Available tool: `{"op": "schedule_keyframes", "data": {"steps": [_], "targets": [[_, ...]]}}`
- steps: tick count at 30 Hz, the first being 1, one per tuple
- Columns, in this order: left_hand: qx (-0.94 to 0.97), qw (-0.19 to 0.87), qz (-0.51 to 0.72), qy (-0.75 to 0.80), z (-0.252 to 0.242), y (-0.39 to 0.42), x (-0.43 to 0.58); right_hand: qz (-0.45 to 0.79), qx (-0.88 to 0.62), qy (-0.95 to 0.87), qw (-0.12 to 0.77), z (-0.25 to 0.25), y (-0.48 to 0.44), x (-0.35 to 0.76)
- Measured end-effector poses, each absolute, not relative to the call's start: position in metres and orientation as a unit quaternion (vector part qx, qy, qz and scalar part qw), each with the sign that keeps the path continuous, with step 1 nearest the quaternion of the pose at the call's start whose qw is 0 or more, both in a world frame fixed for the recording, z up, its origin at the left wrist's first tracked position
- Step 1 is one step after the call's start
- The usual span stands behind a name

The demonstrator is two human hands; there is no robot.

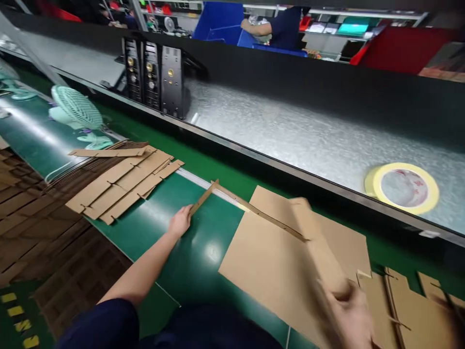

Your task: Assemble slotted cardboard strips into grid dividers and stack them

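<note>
My left hand (180,221) grips the near end of a narrow cardboard strip (202,198) over the green bench. At its far end this strip crosses a longer slotted cardboard strip (269,217), which stands on edge and runs right. My right hand (351,310), blurred by motion, is closed around a wider cardboard strip (321,245) that meets the long strip's right end. Whether the pieces are slotted together there cannot be made out. Beneath them lies a flat cardboard sheet (265,261).
Slotted cardboard strips (123,186) are piled at left, more (417,305) at lower right. A green fan (76,107) stands on the bench (160,257). Beyond a raised edge, the metal conveyor surface (290,131) carries yellow tape (401,188) and black panels (154,77). A co-worker's arm (257,29) shows behind.
</note>
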State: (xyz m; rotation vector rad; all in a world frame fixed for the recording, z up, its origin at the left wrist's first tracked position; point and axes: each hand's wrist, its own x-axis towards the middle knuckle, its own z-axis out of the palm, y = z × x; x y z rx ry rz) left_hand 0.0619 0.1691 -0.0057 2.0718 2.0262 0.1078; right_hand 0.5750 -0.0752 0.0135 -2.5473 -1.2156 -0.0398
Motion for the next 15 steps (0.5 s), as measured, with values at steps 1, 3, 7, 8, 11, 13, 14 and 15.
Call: {"op": "schedule_keyframes", "data": {"steps": [1,3,7,8,11,13,14,15], "targets": [[0.709,0.123,0.044,0.693,-0.008,0.172,0.063,0.009,-0.865,-0.47,0.176,0.016,-0.05,0.542],[0.708,0.125,0.056,0.693,-0.013,0.176,0.064,0.033,-0.77,-0.601,0.212,0.02,-0.003,0.476],[0.709,0.131,0.073,0.69,-0.022,0.179,0.064,-0.004,-0.65,-0.739,0.176,0.013,0.061,0.395],[0.708,0.133,0.076,0.689,-0.024,0.18,0.064,-0.02,-0.637,-0.756,0.15,0.011,0.07,0.386],[0.706,0.144,0.096,0.686,-0.028,0.181,0.062,-0.074,-0.626,-0.772,0.082,0.011,0.085,0.376],[0.707,0.146,0.1,0.685,-0.028,0.181,0.062,-0.106,-0.625,-0.771,0.054,0.017,0.09,0.375],[0.708,0.143,0.094,0.685,-0.027,0.181,0.062,-0.118,-0.626,-0.77,0.044,0.021,0.092,0.374],[0.711,0.137,0.083,0.685,-0.025,0.182,0.063,-0.126,-0.627,-0.768,0.038,0.024,0.094,0.373]]}}
